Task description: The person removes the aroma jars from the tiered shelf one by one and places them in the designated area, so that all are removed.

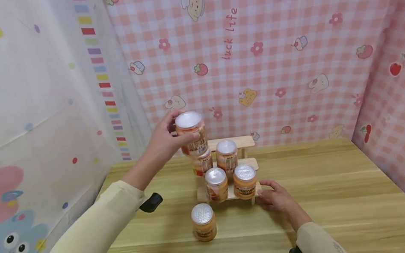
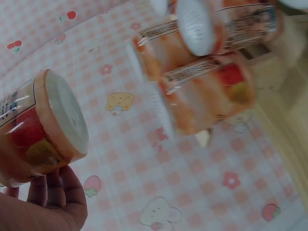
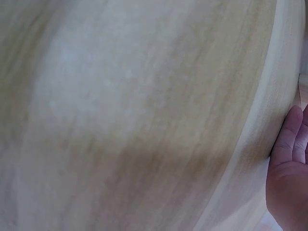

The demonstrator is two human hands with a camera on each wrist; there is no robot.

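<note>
My left hand (image 1: 163,142) grips an orange-labelled can (image 1: 194,139) with a silver lid, raised above the left side of a stepped wooden rack (image 1: 241,141). In the left wrist view, the fingers curl around that same can, which is tilted there. On the middle step stand two similar cans, the left one (image 1: 203,166) partly hidden below the held can, the other (image 1: 227,158) beside it. Two more, a left can (image 1: 217,188) and a right can (image 1: 246,186), stand on the front step. My right hand (image 1: 279,198) touches the rack's right front end, its fingers fairly straight (image 3: 288,130).
Another can (image 1: 204,226) stands upright on the wood-grain table (image 1: 333,203), in front of the rack. A pink checked cloth (image 1: 276,68) hangs behind the table, and a white patterned sheet (image 1: 39,102) hangs at the left. Black wrist straps show on both forearms.
</note>
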